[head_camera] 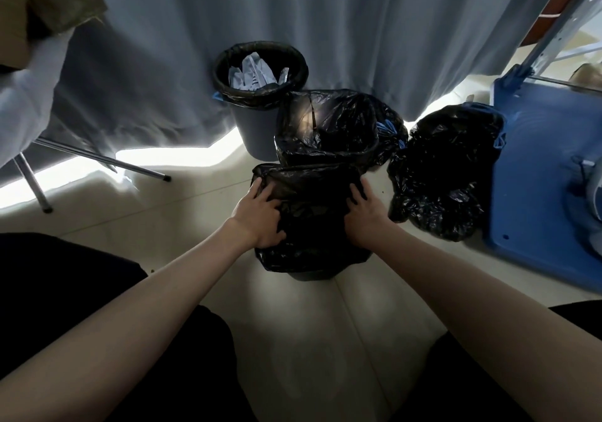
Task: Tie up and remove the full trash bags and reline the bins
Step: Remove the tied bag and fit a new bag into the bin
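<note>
Gripping black liner (312,200) over nearest bin (306,276), left hand (257,216), right hand (365,218), fingers curled into plastic

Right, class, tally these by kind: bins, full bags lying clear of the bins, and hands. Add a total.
Bins: 3 (far bin, middle bin, near bin)
Full bags clear of the bins: 1 (full bag)
Hands: 2 (left hand, right hand, both gripping the liner)
Total: 6
</note>
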